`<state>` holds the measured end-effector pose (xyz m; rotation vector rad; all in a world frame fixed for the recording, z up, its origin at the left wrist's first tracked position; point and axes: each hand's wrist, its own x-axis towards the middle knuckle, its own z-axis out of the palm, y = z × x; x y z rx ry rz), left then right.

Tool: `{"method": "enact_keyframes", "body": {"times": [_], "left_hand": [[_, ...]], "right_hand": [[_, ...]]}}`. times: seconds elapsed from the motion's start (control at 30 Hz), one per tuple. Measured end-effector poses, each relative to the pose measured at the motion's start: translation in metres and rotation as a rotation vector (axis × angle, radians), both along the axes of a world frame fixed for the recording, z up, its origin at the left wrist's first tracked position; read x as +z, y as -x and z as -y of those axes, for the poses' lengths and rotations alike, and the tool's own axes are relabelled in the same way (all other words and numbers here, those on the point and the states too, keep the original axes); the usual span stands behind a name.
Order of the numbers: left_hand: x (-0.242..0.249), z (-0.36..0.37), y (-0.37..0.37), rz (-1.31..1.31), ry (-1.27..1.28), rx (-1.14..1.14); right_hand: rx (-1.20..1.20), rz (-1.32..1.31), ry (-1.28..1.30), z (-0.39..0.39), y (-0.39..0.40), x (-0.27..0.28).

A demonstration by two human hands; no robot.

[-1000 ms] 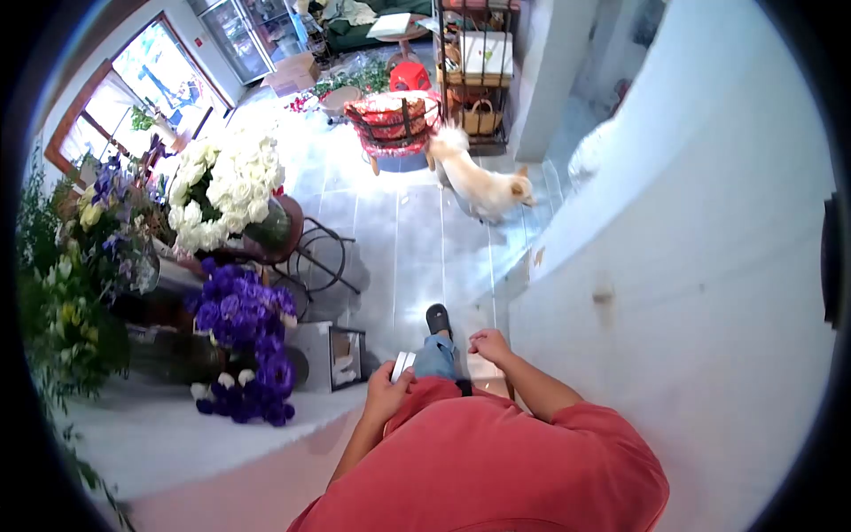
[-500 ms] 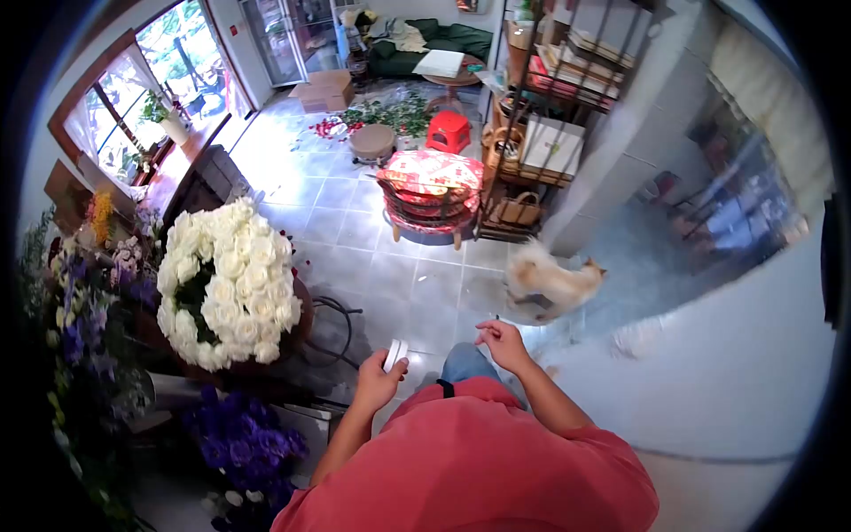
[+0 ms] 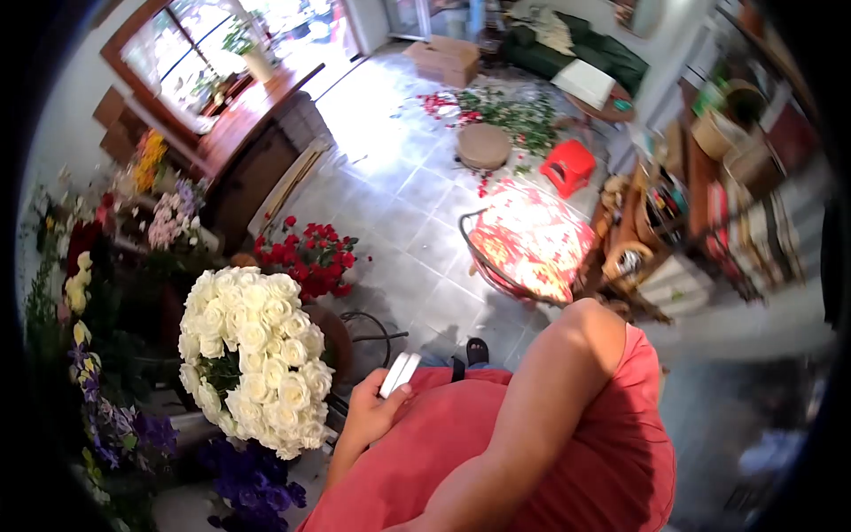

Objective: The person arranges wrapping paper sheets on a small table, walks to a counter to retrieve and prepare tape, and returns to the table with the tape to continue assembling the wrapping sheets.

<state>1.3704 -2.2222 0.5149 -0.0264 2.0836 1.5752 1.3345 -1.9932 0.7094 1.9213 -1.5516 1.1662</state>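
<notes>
My left hand (image 3: 370,415) is closed around a small white block-like object (image 3: 400,374), held in front of my waist. It looks like two flat white slabs side by side, and I cannot make out its kind. To the left of that hand is a big bunch of white roses (image 3: 266,346), apart from my fingers. My right arm is bent up across my chest, and its forearm leaves the picture at the bottom, so my right hand is out of sight. Purple flowers (image 3: 253,479) sit below the roses.
Red roses (image 3: 315,257) stand behind the white ones. Ahead are a chair with a red patterned cushion (image 3: 532,239), a red stool (image 3: 567,167), a round stool (image 3: 484,146) and cut greenery (image 3: 523,115) on the floor. A shelf (image 3: 700,195) is at the right.
My view has turned right and moved forward. My right arm has bent up, taking its hand out of view. My left hand still holds the white object. The dog has gone from view.
</notes>
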Motion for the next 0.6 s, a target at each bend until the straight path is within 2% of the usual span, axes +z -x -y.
{"method": "enact_keyframes", "body": {"times": [0.07,0.1,0.13,0.2,0.27,0.37,0.43,0.5,0.57,0.6], "left_hand": [[-0.004,0.002,0.024,-0.025,-0.083,0.275],[0.000,0.006,0.036,-0.045,0.022,0.312],[0.000,0.000,0.052,0.039,-0.108,0.489],[0.000,-0.007,0.090,0.062,-0.191,0.659],[-0.016,-0.005,0.140,0.013,-0.185,0.707],[-0.021,0.002,0.235,-0.041,-0.179,0.734],[-0.017,0.005,0.311,-0.092,-0.169,0.755],[-0.018,0.013,0.386,-0.201,-0.137,0.726],[-0.015,0.015,0.463,-0.248,-0.127,0.661],[-0.017,0.012,0.500,-0.232,-0.121,0.624]], "right_hand": [[0.062,-0.021,0.058,-0.011,0.060,-0.004],[0.071,-0.028,0.085,-0.015,0.089,-0.009],[0.063,-0.041,0.108,-0.021,0.120,-0.019],[0.037,-0.059,0.179,-0.032,0.180,-0.039],[-0.041,-0.059,0.250,-0.039,0.243,-0.068],[-0.377,0.088,0.254,-0.044,0.353,-0.136],[-0.688,0.345,0.114,-0.049,0.435,-0.195],[-0.860,0.595,-0.013,-0.070,0.487,-0.270],[-0.937,0.862,-0.214,-0.095,0.517,-0.339],[-0.968,0.885,-0.202,-0.108,0.529,-0.359]]}}
